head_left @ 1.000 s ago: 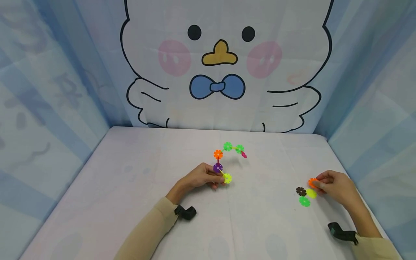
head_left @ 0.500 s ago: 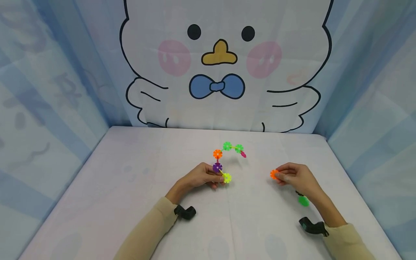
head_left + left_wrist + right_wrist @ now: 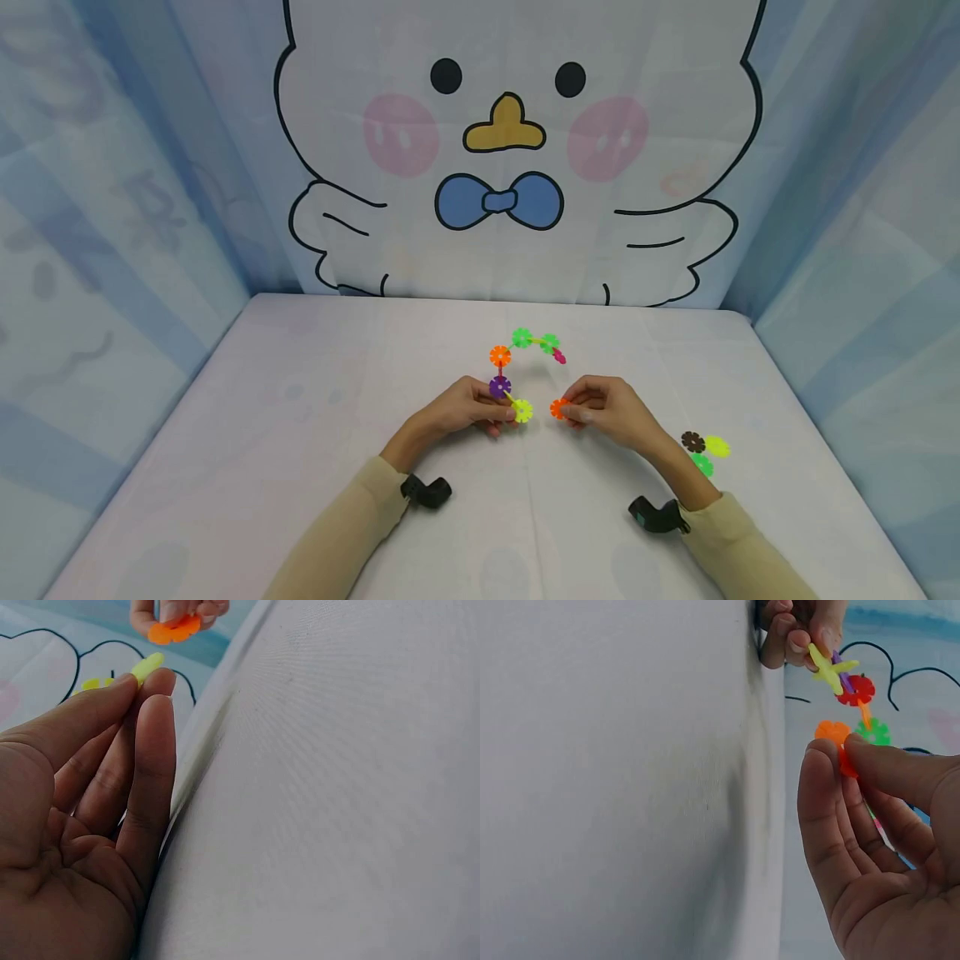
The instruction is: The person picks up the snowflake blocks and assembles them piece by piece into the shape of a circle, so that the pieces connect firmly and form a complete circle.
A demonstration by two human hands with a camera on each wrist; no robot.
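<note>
My left hand pinches the yellow notched disc at the near end of a chain of interlocking discs. From there the chain curves up and to the right through a purple disc, an orange one and green ones to a pink disc. Thumb and fingertips of my right hand pinch a separate orange disc, a short gap right of the yellow one. In the left wrist view the loose orange disc shows just beyond the yellow disc.
Behind my right forearm, a brown disc, a yellow disc and a green disc lie together on the white tabletop. A cloth backdrop with a cartoon figure hangs behind the table, and curtains flank both sides.
My right hand has carried the orange disc left from the loose pile to near the chain's yellow end. The left hand and chain stay almost still.
</note>
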